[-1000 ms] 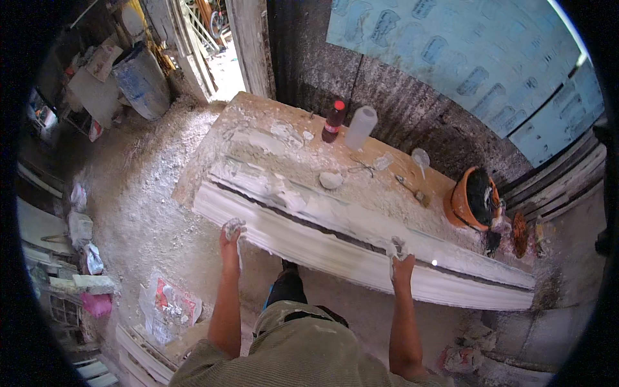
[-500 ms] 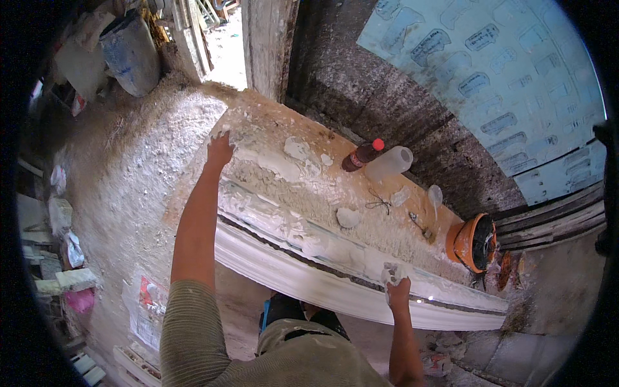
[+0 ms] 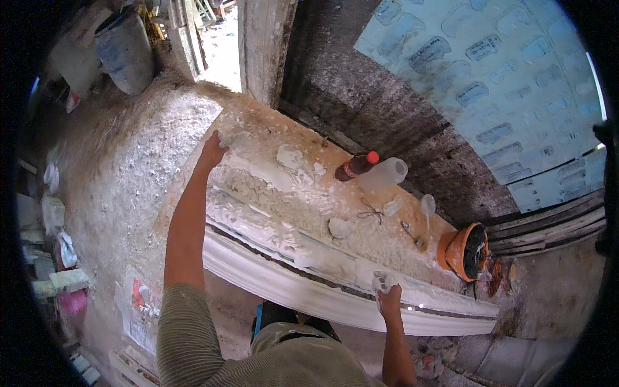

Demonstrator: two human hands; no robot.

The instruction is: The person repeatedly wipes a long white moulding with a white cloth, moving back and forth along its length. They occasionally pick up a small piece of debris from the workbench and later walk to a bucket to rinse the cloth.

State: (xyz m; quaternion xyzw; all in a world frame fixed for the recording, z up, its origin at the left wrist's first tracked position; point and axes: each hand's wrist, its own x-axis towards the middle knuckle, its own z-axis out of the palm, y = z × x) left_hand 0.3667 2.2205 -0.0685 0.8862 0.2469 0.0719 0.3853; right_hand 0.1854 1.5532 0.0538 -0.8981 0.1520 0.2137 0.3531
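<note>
A long white plaster moulding (image 3: pixel 277 271) with a ribbed front lies along the near edge of the workbench (image 3: pixel 255 119), wet-looking white plaster smeared over its top. My left hand (image 3: pixel 213 153) is at the bench's far left end, its fingers curled by a small whitish lump; whether it grips that lump is hard to see. At the moulding's right part, my right hand (image 3: pixel 390 302) is closed on a whitish, plaster-smeared clump (image 3: pixel 385 282) just over the top surface. A round plaster lump (image 3: pixel 340 228) sits on the bench between my hands.
Along the bench's back stand a dark bottle with a red cap (image 3: pixel 355 167), a translucent plastic container (image 3: pixel 385 175) and a clear cup (image 3: pixel 427 205). An orange bucket (image 3: pixel 454 250) is at the right end. A blue-grey barrel (image 3: pixel 126 55) stands beside the doorway.
The whole view has shifted slightly, moving the scene leftward in the picture. My left hand's fingers look more curled; my right hand keeps its clump at about the same spot on the moulding.
</note>
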